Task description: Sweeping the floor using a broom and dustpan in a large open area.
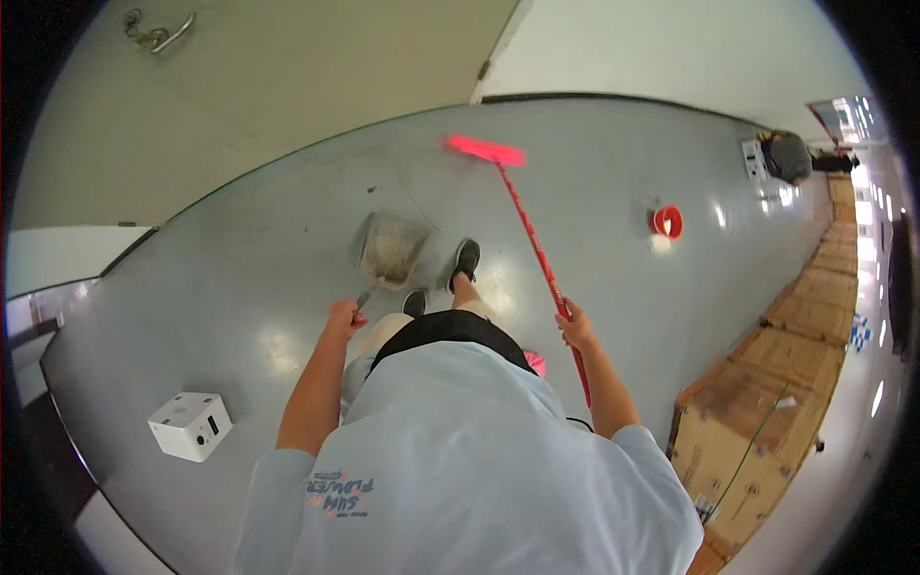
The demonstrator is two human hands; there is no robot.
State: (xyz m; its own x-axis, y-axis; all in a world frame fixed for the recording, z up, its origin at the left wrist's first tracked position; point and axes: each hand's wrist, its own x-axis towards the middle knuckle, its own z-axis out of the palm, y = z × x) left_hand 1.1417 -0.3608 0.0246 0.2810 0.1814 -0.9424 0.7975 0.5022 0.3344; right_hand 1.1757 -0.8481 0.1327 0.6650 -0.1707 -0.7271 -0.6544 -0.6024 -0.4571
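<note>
My right hand is closed around the red shaft of a broom. The broom reaches forward, its bright pink head slightly blurred and over the floor near the far wall. My left hand is closed on the short handle of a grey dustpan. That dustpan is just in front of my left foot, its pan dirty and slightly blurred. Whether the broom head and the pan touch the floor, I cannot tell.
A red bucket stands on the grey floor to the right. Wooden crates line the right side. A white box sits at lower left. A door is ahead. Another person is far right, beside white equipment.
</note>
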